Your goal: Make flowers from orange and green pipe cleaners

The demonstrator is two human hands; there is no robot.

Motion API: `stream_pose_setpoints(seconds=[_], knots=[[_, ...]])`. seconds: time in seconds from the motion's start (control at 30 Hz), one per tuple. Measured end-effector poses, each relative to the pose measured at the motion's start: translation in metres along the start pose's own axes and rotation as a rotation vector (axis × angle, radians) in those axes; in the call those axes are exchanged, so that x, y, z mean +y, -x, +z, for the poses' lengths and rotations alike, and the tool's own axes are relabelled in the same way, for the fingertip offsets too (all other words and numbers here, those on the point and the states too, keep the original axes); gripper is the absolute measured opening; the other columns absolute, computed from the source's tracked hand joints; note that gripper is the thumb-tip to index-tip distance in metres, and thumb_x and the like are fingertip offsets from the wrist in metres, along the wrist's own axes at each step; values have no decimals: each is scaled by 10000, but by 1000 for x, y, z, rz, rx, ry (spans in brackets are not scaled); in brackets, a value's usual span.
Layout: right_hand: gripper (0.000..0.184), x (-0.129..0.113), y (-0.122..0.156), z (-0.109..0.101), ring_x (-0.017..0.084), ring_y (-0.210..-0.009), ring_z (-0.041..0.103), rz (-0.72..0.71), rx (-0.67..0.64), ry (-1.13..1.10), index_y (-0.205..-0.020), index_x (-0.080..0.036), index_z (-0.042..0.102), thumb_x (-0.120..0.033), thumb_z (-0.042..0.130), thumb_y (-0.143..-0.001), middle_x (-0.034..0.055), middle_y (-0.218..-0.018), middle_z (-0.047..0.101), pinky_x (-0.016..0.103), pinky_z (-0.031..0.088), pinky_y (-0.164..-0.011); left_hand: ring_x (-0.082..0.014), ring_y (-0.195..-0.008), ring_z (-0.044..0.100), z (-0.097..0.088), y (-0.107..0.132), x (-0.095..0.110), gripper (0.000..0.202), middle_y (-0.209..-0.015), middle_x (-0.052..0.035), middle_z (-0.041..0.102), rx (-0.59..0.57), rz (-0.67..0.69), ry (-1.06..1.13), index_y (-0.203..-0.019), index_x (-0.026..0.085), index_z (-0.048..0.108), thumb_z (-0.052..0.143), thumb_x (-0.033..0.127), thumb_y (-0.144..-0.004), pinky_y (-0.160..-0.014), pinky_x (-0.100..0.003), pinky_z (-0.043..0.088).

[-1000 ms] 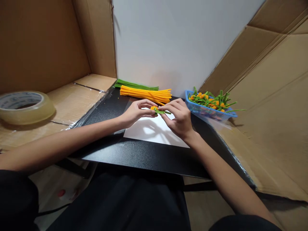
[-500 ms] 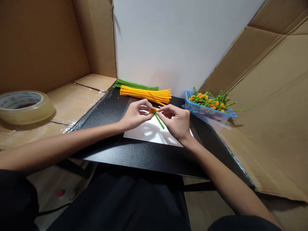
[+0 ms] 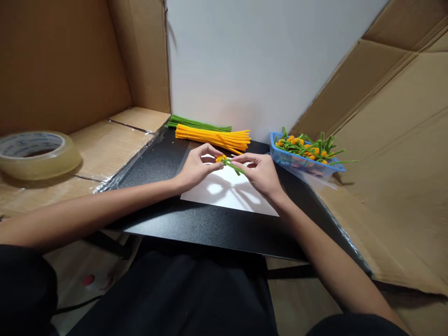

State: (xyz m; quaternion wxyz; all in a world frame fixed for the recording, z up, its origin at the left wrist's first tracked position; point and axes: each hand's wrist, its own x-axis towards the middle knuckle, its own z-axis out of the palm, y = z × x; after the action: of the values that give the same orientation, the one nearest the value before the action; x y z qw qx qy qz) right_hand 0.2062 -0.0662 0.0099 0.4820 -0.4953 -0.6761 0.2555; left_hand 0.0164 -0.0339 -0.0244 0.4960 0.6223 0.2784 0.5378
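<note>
Between my two hands, above a white sheet of paper [image 3: 203, 192], is a small pipe cleaner flower [image 3: 220, 159] with an orange head and green stem pieces. My left hand [image 3: 200, 167] pinches the orange head between thumb and fingers. The thumb and index finger of my right hand [image 3: 259, 171] close on the green pipe cleaner [image 3: 234, 166] just right of the head. Two green ends point down to the right. Behind my hands lie a bundle of orange pipe cleaners [image 3: 212, 136] and a bundle of green ones [image 3: 199, 123].
A blue basket [image 3: 297, 161] at the right holds several orange and green pipe cleaner pieces. On the cardboard to the left lies a large roll of clear tape [image 3: 70, 161]. Cardboard walls flank the black table [image 3: 196, 228], with a white panel [image 3: 266, 60] behind.
My right hand has shifted slightly right, its fingers now straighter. The green stem has turned from pointing steeply down to a flatter slant, and a second green end shows.
</note>
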Motion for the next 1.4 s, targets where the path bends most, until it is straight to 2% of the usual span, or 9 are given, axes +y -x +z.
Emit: stream_pose_setpoints(seconds=[0.1,0.3,0.47,0.57,0.73,0.87,1.07,1.23,1.4], knots=[[178,-1,0,-1,179,-665,629,-7,-16,53,-731,-183,791,-355,822,-696,63,-736,757,323,460,-633,-174,-872,705,-2,-1,1,375,-967,-61,720,-32,10,-14,-847,133,622,885,325,-660,-856,-358,585],[191,0,0,3,137,-588,568,240,-141,-319,-655,-174,716,-315,836,-608,28,-643,681,287,406,-572,-173,-853,715,1,3,0,400,-964,-64,729,-90,28,-4,-837,142,594,884,363,-671,-804,-333,593],[151,-1,1,7,128,-611,576,390,-202,-472,-676,-162,705,-268,798,-621,48,-665,708,261,391,-563,-169,-820,720,2,5,-3,413,-963,-61,730,-93,12,-2,-824,152,569,879,380,-675,-747,-307,592],[162,-1,2,9,113,-592,560,431,-220,-516,-700,-164,687,-258,794,-624,58,-696,741,248,399,-558,-171,-797,720,2,6,-3,434,-964,-63,729,-96,-24,10,-822,152,562,892,378,-655,-707,-294,585],[203,-2,5,12,114,-568,570,423,-165,-512,-658,-172,651,-260,824,-600,38,-641,719,252,436,-564,-162,-812,718,2,5,-3,418,-991,-67,728,-99,-41,24,-841,139,599,893,377,-661,-792,-320,581],[223,-1,6,14,126,-563,596,417,-124,-506,-649,-183,654,-278,843,-580,13,-603,692,272,468,-584,-168,-823,720,0,3,-5,438,-1023,-82,735,-137,-38,40,-956,129,664,892,367,-667,-834,-343,576],[248,4,5,12,127,-614,588,336,-125,-338,-662,-170,736,-371,866,-597,33,-667,707,269,421,-592,-220,-921,724,-4,-3,-12,490,-1107,-108,741,-168,-24,-38,-1037,140,714,908,341,-634,-837,-375,597],[304,8,1,9,135,-637,587,286,-105,-256,-715,-170,754,-438,860,-617,48,-716,726,271,396,-587,-224,-950,736,-6,-4,-13,427,-1147,-120,753,-168,-15,-126,-1106,139,734,840,312,-730,-916,-400,596],[302,14,-1,8,138,-625,580,201,-69,-209,-704,-170,729,-434,854,-624,42,-698,713,276,424,-580,-252,-1007,735,-5,-2,-13,421,-1178,-143,750,-209,35,-186,-1202,139,723,765,317,-823,-962,-433,581]])
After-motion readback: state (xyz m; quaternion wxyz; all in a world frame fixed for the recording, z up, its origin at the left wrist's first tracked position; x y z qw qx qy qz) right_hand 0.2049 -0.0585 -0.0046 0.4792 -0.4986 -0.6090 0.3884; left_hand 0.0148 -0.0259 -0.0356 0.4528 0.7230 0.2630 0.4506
